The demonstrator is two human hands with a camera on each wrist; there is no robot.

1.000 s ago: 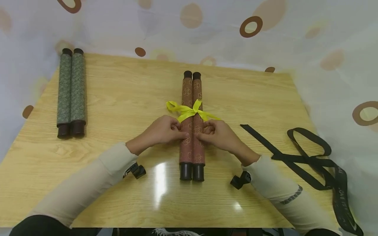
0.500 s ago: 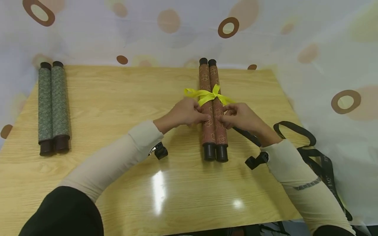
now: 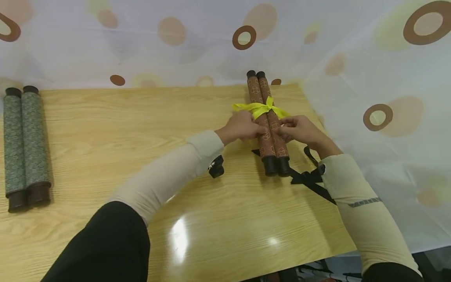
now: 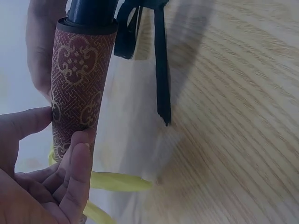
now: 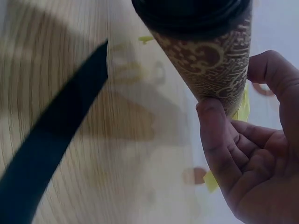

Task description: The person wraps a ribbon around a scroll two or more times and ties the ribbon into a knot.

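Note:
Two reddish-brown patterned scrolls with black end knobs lie side by side, tied together by a yellow ribbon in a bow. My left hand grips the pair from the left side just below the bow, thumb and fingers around the edge. From the other side my right hand pinches the right scroll. Both wrist views show the near end of a scroll raised off the wood, and the head view shows shadow beneath it. The scrolls' undersides are hidden.
A black ribbon lies loosely on the table under and beside the right forearm, partly covered. At the far left two green-grey scrolls with dark knobs lie together. A white spotted cloth stands behind the table's back edge.
Both hands have carried the tied scrolls rightward and toward the back, over the black ribbon. The head view has turned right, so the green scrolls sit farther left in the picture.

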